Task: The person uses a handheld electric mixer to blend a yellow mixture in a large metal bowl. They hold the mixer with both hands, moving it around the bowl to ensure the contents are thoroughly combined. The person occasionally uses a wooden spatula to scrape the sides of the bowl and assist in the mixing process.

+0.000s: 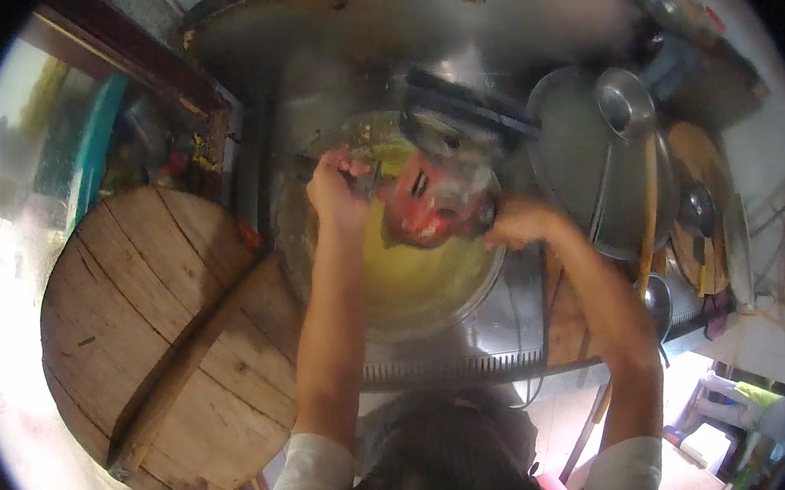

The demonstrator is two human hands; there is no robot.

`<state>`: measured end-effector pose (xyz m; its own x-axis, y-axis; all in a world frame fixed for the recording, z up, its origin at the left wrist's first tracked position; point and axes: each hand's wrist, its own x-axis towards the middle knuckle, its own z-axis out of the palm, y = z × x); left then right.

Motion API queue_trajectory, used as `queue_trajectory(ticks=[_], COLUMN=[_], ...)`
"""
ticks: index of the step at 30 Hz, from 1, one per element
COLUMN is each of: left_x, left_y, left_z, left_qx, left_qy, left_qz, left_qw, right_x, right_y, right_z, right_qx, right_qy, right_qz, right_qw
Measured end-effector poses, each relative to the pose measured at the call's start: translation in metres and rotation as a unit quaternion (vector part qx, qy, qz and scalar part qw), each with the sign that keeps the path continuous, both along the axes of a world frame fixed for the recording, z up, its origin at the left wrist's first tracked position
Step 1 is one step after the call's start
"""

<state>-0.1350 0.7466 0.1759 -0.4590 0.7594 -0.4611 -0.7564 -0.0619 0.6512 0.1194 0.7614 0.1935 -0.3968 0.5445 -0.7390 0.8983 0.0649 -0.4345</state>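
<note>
Plainly, the red-and-grey tool sits over the wide pot between 2 curled hands: left hand just left, right hand nearer, at its right end. Blur hides its long axis; I cannot tell whether either grips it.

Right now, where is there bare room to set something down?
The round wooden lid looks mostly bare on both sides of its crossbar, and some steel counter shows between the pot and slotted edge. Crowded: over the pot, where the left hand and right hand flank the red device.
</note>
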Motion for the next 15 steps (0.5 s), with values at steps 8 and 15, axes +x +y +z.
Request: queue_trajectory(ticks=[8, 15], left_x=[-0.017, -0.050], left_y=[-0.049, -0.050], left_z=[-0.010, -0.009], left_qx=[0.060, 0.162], left_qy=[0.028, -0.048], left_qz=[-0.081, -0.033], left_qw=[0.995, 0.985], right_x=[-0.004, -0.061], right_y=[-0.105, -0.074], right_z=[-0.108, 0.019], right_qx=[0.143, 0.183], right_qy=[0.156, -0.054], right_qz=[-0.187, -0.053], right_qw=[0.959, 0.980])
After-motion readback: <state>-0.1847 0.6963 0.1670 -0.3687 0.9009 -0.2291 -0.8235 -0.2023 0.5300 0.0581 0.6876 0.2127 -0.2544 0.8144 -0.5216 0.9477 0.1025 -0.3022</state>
